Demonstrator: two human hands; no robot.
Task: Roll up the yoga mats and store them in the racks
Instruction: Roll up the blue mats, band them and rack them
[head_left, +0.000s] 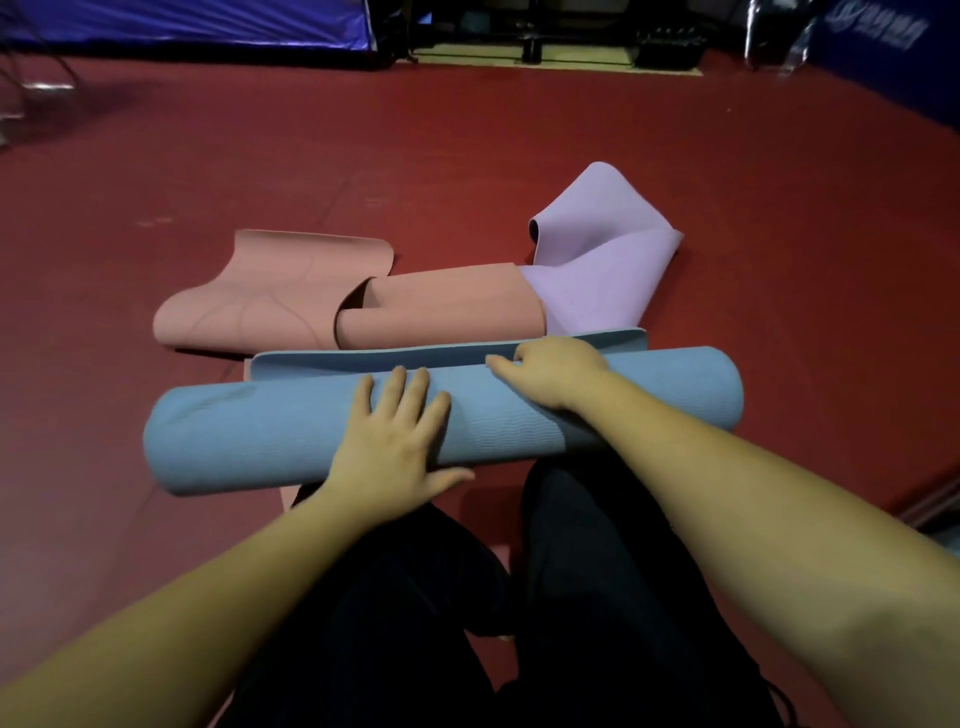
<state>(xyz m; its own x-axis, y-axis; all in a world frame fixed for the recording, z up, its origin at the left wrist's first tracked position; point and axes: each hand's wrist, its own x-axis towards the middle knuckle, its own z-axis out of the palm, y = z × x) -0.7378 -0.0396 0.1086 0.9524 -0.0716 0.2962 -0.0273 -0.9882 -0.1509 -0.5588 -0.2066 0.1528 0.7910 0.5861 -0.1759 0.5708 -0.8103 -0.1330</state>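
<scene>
Item: blue yoga mat (260, 441), on the red floor (519, 156) before your knees, nearly rolled; short flap left. Your left hand (395, 441) presses flat, fingers straight; your right hand (550, 371) curls over the roll. Next, likely: finish rolling. Pink mat (441, 312), lilac mat (602, 260) unrolled beyond.

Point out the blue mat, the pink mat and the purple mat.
blue mat (249, 436): head view, on the rolled part, left of the hands.
pink mat (447, 306): head view, on its curled-over middle.
purple mat (608, 260): head view, on its folded flap.
</scene>
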